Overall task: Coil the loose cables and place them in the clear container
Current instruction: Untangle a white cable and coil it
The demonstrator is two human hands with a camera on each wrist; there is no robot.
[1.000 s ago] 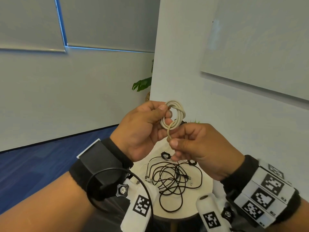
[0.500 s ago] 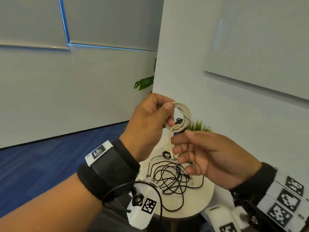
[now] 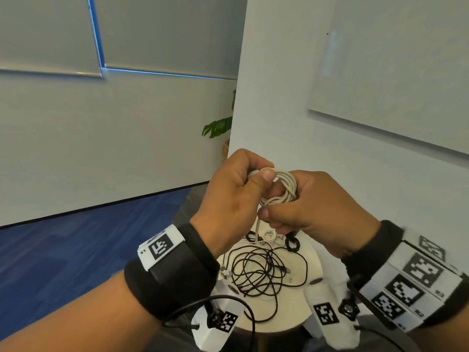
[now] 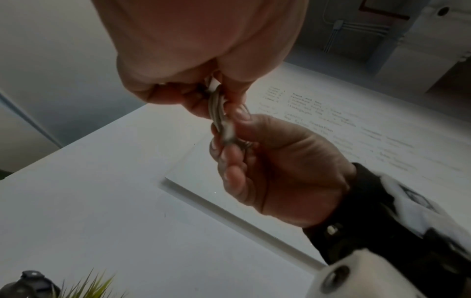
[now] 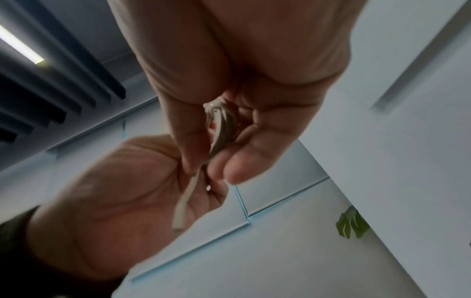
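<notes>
Left hand: left hand (image 3: 229, 196) raised in front of the chest, thumb and curled fingers pinching the top of the coiled beige cable (image 3: 280, 188).
Right hand: right hand (image 3: 312, 208) just beside the left, fingers curled round the lower part of the same coil; thumb pressed against the fingers.
Beige cable: small tight coil held between both hands, in the air above the table; loose end hangs down below the hands, seen in the right wrist view (image 5: 182, 209).
Black cable: thin loose black cable (image 3: 264, 273) lying in a tangle on the tabletop, untouched.
Surface: small round cream-coloured table (image 3: 284, 323), directly under the hands; small black ring-shaped bits (image 3: 292, 243) at its far edge.
Clear container: cannot tell where it is, not seen in any view.
Room: blue carpet floor (image 3: 63, 255) at left, pale grey wall (image 3: 274, 85), white whiteboard (image 3: 393, 72) on the right wall, green leafy plant (image 3: 218, 127) behind the corner, grey roller blinds (image 3: 45, 34) upper left.
</notes>
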